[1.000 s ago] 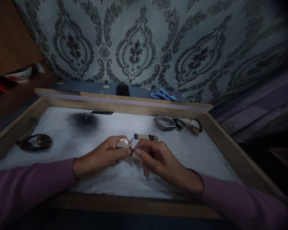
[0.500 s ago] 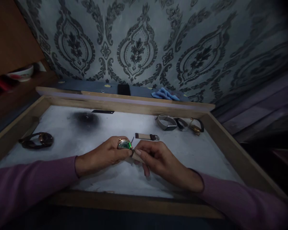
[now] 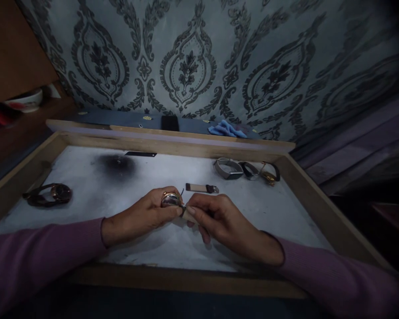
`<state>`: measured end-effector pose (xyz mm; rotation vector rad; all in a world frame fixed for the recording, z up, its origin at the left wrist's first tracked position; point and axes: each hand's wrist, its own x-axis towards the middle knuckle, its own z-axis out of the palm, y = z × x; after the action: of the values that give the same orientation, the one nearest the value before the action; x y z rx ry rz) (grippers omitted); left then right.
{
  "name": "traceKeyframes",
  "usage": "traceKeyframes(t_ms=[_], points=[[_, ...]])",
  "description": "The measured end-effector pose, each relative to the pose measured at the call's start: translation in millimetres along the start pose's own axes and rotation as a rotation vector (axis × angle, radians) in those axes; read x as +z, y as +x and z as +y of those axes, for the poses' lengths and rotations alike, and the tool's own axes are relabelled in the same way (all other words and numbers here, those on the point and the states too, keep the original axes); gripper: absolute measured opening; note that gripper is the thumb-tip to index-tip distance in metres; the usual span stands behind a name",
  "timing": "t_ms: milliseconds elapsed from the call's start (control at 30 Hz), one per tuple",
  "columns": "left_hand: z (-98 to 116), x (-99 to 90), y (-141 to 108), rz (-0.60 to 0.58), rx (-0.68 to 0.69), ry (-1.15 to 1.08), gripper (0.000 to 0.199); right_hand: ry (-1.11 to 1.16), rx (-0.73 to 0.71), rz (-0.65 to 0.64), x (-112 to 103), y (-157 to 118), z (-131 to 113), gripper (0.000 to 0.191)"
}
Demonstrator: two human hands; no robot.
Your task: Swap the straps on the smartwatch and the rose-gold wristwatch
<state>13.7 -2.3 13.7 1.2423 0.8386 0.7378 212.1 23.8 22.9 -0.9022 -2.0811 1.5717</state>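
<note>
Near the middle of the wooden tray, my left hand [image 3: 154,208] is closed around a round watch case [image 3: 170,200] with a shiny back and a gold-toned rim. My right hand [image 3: 219,221] pinches a watch strap [image 3: 189,216], pale on its visible side, where it meets the edge of the case. Whether strap and case are joined is hidden by my fingertips. A thin dark pin-like piece [image 3: 182,192] sticks up just behind the case. Beyond my right hand, a separate strap piece [image 3: 201,188] with a buckle lies on the white surface.
The tray [image 3: 182,283] has raised wooden sides. A dark watch [image 3: 55,194] lies at its left. Back right are a grey band [image 3: 231,169], a dark band [image 3: 250,170] and a gold-toned watch [image 3: 268,178]. A black blade-like strip [image 3: 140,154] and blue cloth [image 3: 226,129] are behind.
The watch case has tilted slightly, so its green glint is gone and it looks silvery. Both hands keep their grip; the whole view has shifted a little.
</note>
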Motion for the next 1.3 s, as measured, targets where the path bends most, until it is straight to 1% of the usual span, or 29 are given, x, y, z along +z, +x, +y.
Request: traceKeyframes(t_ms=[333, 633, 833, 967, 1300], points=[[-0.1, 4.1, -1.7, 0.027, -0.004, -0.012, 0.020, -0.002, 0.025, -0.010, -2.2, 0.2, 0.5, 0.027], [-0.6, 4.3, 0.3, 0.052, -0.039, -0.082, 0.023, 0.015, -0.002, 0.005, -0.6, 0.7, -0.6, 0.026], [0.4, 2.8, 2.0, 0.075, -0.052, -0.095, 0.023, -0.047, -0.029, 0.056, 0.3, 0.7, -0.8, 0.023], [0.9, 2.1, 2.3, 0.093, -0.058, -0.092, 0.019, -0.061, -0.022, 0.086, 0.6, 0.2, 0.5, 0.022], [3.9, 1.7, 1.9, 0.061, -0.016, -0.012, 0.020, -0.026, -0.014, 0.085, 2.9, 1.9, 5.2, 0.024]])
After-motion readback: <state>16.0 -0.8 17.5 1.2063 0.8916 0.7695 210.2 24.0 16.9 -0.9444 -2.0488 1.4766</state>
